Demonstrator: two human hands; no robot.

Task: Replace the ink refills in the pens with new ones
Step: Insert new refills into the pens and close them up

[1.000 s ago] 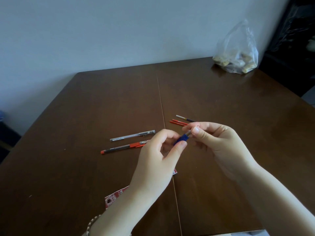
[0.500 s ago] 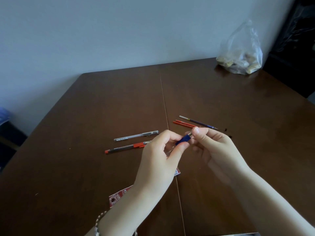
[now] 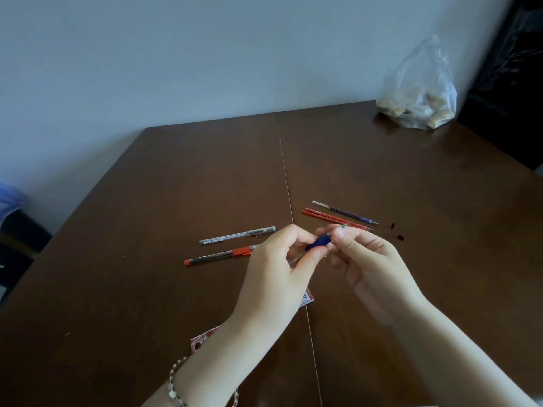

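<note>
Clear pen (image 3: 238, 235): txt too blurry.

Centre frame, a blue-gripped pen (image 3: 318, 242) stands out against a dark-brown table (image 3: 147, 289), near a clear pen (image 3: 237, 235), a red-trimmed pen (image 3: 219, 255), two red refills (image 3: 323, 216) and a blue refill (image 3: 346, 212); a red-and-white packet (image 3: 202, 342) shows lower centre.

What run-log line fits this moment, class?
held: blue pen | left hand: grips pen | right hand: pinches tip | on table: clear pen, red pen, three refills
</note>
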